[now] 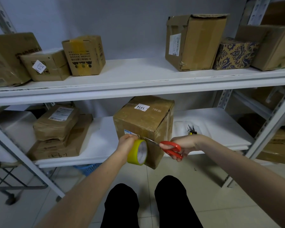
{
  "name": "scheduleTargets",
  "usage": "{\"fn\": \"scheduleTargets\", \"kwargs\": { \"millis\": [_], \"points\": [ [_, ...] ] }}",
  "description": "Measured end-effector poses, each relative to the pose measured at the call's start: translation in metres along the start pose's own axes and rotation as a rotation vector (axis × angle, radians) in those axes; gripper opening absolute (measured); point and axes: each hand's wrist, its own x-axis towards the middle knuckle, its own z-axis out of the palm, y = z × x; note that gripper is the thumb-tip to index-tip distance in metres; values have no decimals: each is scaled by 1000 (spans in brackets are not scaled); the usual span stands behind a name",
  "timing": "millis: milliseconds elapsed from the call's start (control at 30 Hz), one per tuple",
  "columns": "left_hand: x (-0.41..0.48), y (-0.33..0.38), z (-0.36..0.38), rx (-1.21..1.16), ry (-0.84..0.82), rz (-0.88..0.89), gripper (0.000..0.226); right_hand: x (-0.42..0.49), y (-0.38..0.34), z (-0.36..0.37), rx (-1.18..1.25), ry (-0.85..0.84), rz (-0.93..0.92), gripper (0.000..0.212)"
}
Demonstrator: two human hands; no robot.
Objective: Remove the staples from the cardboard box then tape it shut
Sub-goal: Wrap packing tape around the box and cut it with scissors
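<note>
Against cardboard box [143, 119] front: clasping tape roll [135, 153] in left grip [127, 142], clenching scissors [170, 148] in right grip [183, 143], pointing them leftward, just beside roll.

You are in a parcel storeroom. White metal shelving [138, 74] on slotted grey angle-iron uprights [224, 99] fills your view against a bare pale wall [130, 22]. Its boards carry brown cardboard packages, each marked for tracking: a tall carton with a printed shipping label [202, 41], a small carton with a white numbered sticker [48, 66], a paper-wrapped bundle with a printed label [56, 124], a flat carton with a handwritten code [59, 150], and a brown cardboard box with a white 1314 sticker [143, 119]. Beneath you is a pale tiled floor [212, 178], and a dark wire cart [23, 186] stands at your left.
</note>
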Motion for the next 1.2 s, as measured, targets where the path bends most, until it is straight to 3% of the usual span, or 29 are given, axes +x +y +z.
{"fn": "scheduleTargets", "kwargs": {
  "millis": [200,467,700,933,1200],
  "points": [
    [1,3,-4,31,10,-16,2,11,-10,12,59,97,-80,68],
    [3,12,-10,119,23,-32,34,18,-17,20,100,159,-96,52],
    [3,18,-15,199,28,-19,35,24,-17,30,174,263,-153,53],
    [3,30,-18,363,-1,30,26,22,-12,30,192,342,-225,45],
    [5,39,-14,661,-44,181,7,12,-13,22,26,233,-197,54]
  ]
}}
